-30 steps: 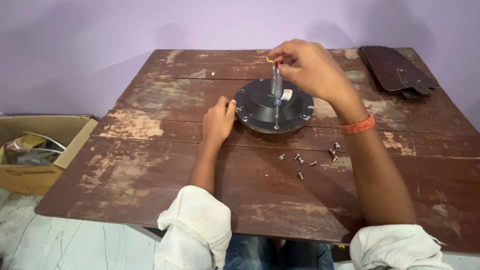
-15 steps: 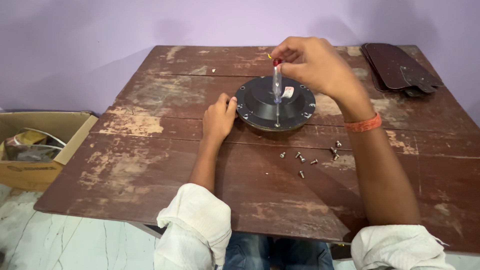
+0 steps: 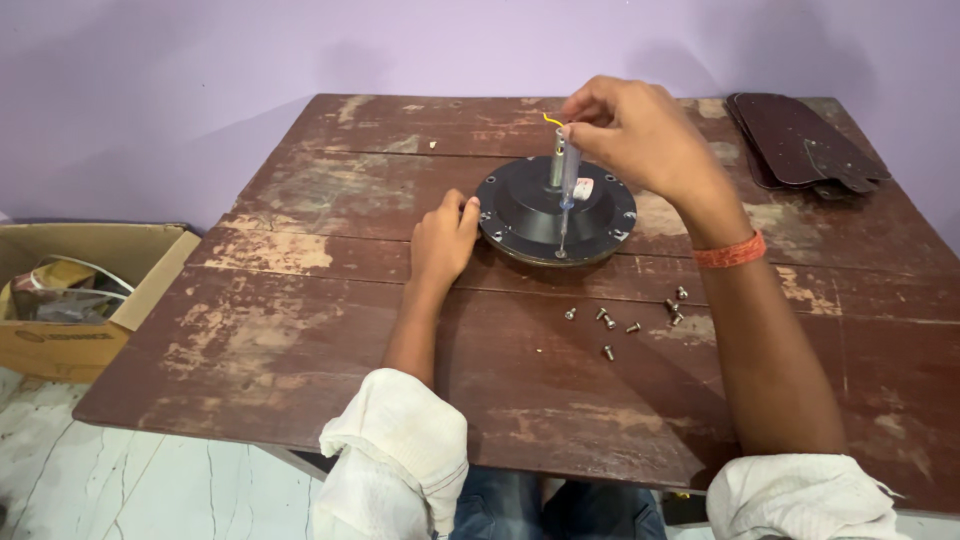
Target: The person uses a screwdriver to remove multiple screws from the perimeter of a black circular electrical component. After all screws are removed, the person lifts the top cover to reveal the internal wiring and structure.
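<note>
A lilac wall backs a worn wooden table [image 3: 300,330], its dark varnish flaked to pale patches, standing on a marbled floor with an open cardboard box [image 3: 70,290] at its left. A dark round motor housing [image 3: 525,215] sits near the table's far middle, a metal shaft rising from its centre. The left hand [image 3: 443,240] lies flat against the housing's left rim, fingers loosely curled, gripping nothing. The right hand [image 3: 640,135] pinches the top of a clear-handled screwdriver [image 3: 567,185], upright with its tip at the housing's near rim. Loose screws [image 3: 625,320] lie scattered nearer the person, and dark flat blades [image 3: 805,140] are stacked at the far right corner. Compared with half a second ago, hands and screwdriver hold almost the same pose.
</note>
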